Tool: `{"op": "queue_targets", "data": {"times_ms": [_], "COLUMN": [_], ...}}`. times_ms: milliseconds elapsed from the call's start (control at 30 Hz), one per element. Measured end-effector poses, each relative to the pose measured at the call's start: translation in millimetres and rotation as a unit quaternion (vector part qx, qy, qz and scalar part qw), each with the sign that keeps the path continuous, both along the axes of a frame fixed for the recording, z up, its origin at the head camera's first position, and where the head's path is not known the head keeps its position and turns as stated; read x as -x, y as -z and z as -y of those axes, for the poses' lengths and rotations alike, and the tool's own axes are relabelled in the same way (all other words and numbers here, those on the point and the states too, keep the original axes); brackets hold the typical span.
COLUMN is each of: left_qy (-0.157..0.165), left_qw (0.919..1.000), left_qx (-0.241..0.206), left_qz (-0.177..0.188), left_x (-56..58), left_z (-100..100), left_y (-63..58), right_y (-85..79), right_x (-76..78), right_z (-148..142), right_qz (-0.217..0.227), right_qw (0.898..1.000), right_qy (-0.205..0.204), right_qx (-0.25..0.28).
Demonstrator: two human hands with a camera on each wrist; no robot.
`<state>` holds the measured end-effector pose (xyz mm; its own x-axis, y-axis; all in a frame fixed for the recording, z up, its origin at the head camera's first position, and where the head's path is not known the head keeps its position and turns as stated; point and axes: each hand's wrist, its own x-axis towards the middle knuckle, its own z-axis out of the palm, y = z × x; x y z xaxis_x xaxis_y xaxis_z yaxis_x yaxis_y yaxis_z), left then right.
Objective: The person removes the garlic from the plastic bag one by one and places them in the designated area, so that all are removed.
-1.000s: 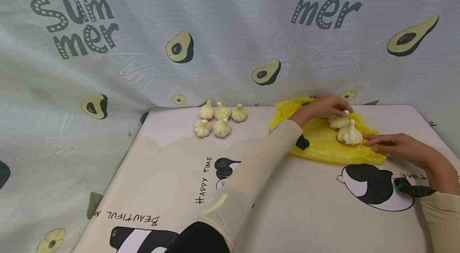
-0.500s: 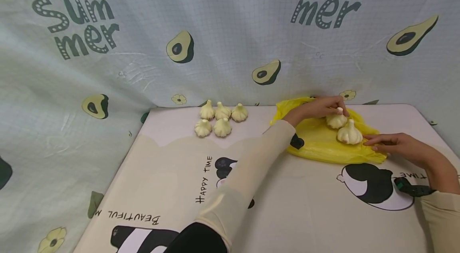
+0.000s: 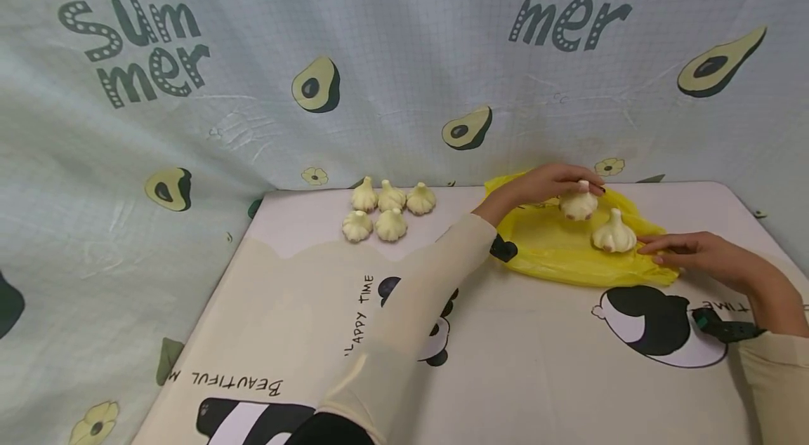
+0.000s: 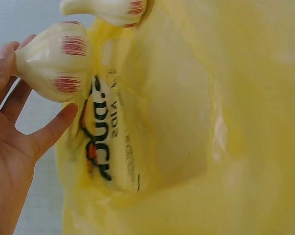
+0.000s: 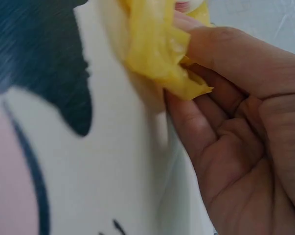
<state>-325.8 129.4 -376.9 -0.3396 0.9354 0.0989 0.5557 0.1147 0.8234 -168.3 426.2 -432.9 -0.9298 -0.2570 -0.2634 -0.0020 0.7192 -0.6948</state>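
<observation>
My left hand [image 3: 556, 182] pinches a garlic bulb [image 4: 56, 61] by its stem, above the yellow plastic bag [image 3: 543, 259]. The bulb is whitish with reddish streaks. A second garlic bulb [image 3: 614, 233] sits upright on the bag, to the right of the held one. At the bag's right end my right hand [image 3: 708, 255] pinches the crumpled yellow plastic between thumb and fingers, as the right wrist view shows. Printed lettering [image 4: 101, 132] shows on the bag beside the left hand.
Several garlic bulbs [image 3: 390, 224] stand in two rows at the table's back left. Behind the table [image 3: 518, 368] hangs a pale curtain [image 3: 392, 66] with avocado prints, close to the back edge. The left sleeve [image 3: 411, 319] crosses the middle of the table.
My left hand has lifted the garlic bulb and moved it left, apart from the second bulb. The right hand stays at the bag's right end.
</observation>
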Motion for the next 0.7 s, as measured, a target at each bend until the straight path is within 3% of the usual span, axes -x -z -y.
{"op": "queue_targets", "data": {"times_ms": [200,333,700], "left_qy": [-0.007,-0.031,-0.026], "left_qw": [0.9991,0.9987,0.9975], "left_qx": [-0.024,-0.005,-0.010], "left_qz": [-0.034,-0.039,-0.065], "left_x": [-5.8,-10.5,-24.0], "left_z": [33,54,82], "left_y": [-7.3,-10.8,-15.6], "right_y": [-0.3,-0.7,-3.6], "right_x": [2.5,2.9,-4.8], "right_z": [5,6,3], "right_qz": [-0.002,-0.012,-0.026], "right_qw": [1.000,1.000,1.000], "right_qy": [-0.011,-0.011,0.000], "right_qx": [0.017,-0.001,-0.009]}}
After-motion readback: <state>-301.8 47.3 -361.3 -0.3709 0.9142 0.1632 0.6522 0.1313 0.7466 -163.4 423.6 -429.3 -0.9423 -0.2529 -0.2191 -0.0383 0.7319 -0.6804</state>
